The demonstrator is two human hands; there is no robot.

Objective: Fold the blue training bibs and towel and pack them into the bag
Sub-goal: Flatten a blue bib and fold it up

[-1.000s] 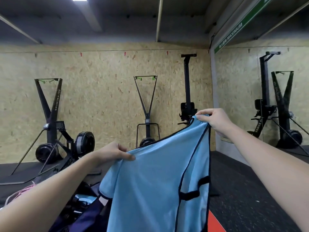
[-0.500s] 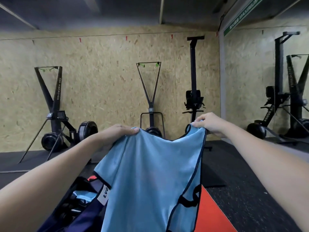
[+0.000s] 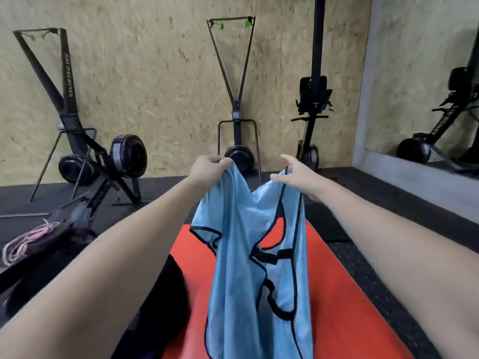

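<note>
osb wall [image 3: 155,73] across the back, pale and flecked. mirror [image 3: 425,81] at right, reflecting a dark machine. black floor [image 3: 375,193] below, rubbery, speckled near the right edge. red mat [image 3: 344,320] spread on the floor, under and behind the hanging cloth. ski machine [image 3: 67,110] at left, leaning v-frame with white lettering, two round black flywheels at its foot. second ski frame [image 3: 234,81] at centre against the wall, green tags on its top bar. tall black post [image 3: 316,73] to its right with a small monitor unit. dark bag [image 3: 158,307] low at centre-left, touching the mat's left edge, partly hidden by the left forearm. blue bib [image 3: 241,268] held up in the air in front of the mat, hanging long and crumpled, black piping along its edges, black straps on its right side; top corners well apart from the mat, lower end running out of view at the bottom. pink rope [image 3: 28,239] coiled on a dark object at far left. left hand [image 3: 208,168] raised, fingers curled, pinching the bib's upper left corner. right hand [image 3: 295,174] beside the bib's upper right strap, thumb and forefinger spread, strap edge lying against the palm side; cannot tell whether gripping or merely touching.
</note>
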